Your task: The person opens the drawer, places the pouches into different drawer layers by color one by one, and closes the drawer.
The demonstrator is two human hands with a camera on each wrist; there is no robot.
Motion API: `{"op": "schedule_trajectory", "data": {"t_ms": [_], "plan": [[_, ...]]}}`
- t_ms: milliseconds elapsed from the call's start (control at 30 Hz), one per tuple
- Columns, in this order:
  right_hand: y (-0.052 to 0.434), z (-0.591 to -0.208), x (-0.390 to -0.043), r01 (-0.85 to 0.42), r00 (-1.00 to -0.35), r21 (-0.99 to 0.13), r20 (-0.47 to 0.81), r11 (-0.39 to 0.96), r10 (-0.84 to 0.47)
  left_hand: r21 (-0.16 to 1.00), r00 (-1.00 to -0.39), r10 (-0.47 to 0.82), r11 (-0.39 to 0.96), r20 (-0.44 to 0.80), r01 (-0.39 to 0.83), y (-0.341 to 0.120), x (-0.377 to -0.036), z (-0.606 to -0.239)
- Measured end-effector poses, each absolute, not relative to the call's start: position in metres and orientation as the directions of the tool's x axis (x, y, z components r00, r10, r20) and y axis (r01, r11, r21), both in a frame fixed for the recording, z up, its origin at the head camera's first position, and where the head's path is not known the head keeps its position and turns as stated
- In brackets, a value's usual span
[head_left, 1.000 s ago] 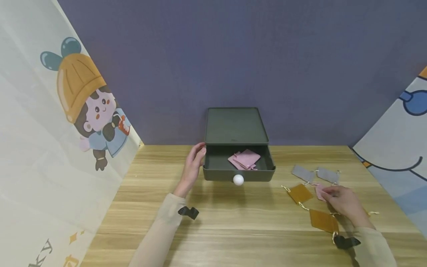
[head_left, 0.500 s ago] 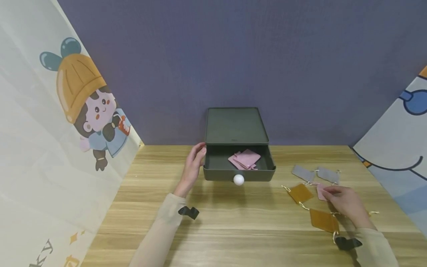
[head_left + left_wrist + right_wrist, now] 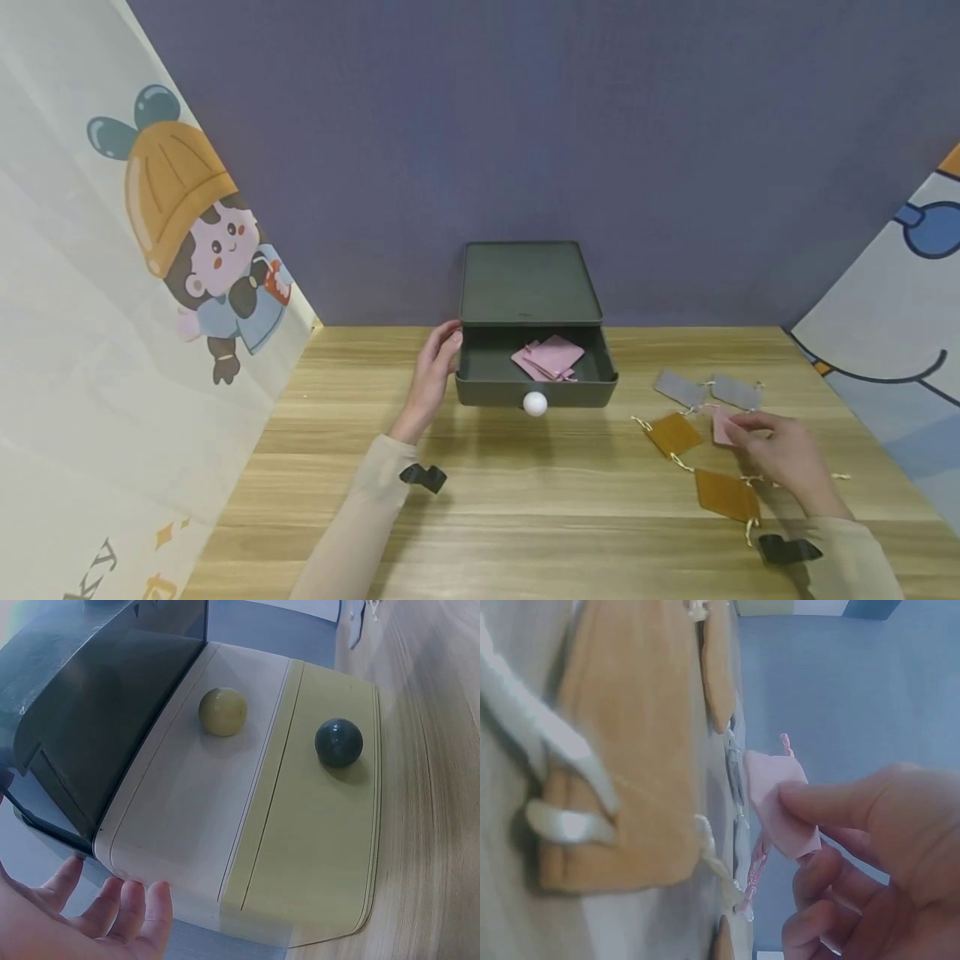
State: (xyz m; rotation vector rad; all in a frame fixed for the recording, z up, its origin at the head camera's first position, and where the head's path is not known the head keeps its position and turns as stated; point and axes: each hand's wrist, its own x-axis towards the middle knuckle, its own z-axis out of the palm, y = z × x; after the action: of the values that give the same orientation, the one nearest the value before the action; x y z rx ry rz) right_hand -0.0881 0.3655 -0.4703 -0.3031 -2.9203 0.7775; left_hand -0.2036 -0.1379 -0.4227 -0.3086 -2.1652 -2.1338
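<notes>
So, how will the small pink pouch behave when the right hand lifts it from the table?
The pink pouch is probably floppy: it bends in the right hand's pinch. It looks thin and flat, so likely light. Its drawstring hangs loose and may swing.

Wooden table (image 3: 540, 508): dark drawer box (image 3: 531, 287), two grey pouches (image 3: 679, 387), two mustard pouches (image 3: 726, 495).

matt cloth pouch (image 3: 722, 427); wood-grain table (image 3: 525, 500).
</notes>
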Motion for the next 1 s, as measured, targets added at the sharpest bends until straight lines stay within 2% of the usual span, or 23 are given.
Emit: {"op": "schedule_trajectory", "data": {"t_ms": [200, 500, 833, 1000], "plan": [[0.360, -0.465, -0.085, 0.166, -0.968, -0.522, 0.074, 0.836, 0.239, 0.980, -0.977, 0.079, 0.010, 0.200, 0.201, -0.138, -0.203, -0.422], [0.348, -0.454, -0.080, 0.082, -0.963, -0.541, 0.172, 0.837, 0.206, 0.979, -0.977, 0.068, 0.019, 0.203, 0.205, -0.137, -0.203, -0.422], [0.333, -0.438, -0.077, 0.139, -0.968, -0.578, 0.094, 0.804, 0.234, 0.979, -0.977, 0.071, 0.018, 0.202, 0.203, -0.137, -0.204, -0.421], [0.327, -0.432, -0.076, 0.133, -0.969, -0.589, 0.093, 0.797, 0.231, 0.978, -0.976, 0.074, 0.021, 0.204, 0.206, -0.137, -0.203, -0.421]]}}
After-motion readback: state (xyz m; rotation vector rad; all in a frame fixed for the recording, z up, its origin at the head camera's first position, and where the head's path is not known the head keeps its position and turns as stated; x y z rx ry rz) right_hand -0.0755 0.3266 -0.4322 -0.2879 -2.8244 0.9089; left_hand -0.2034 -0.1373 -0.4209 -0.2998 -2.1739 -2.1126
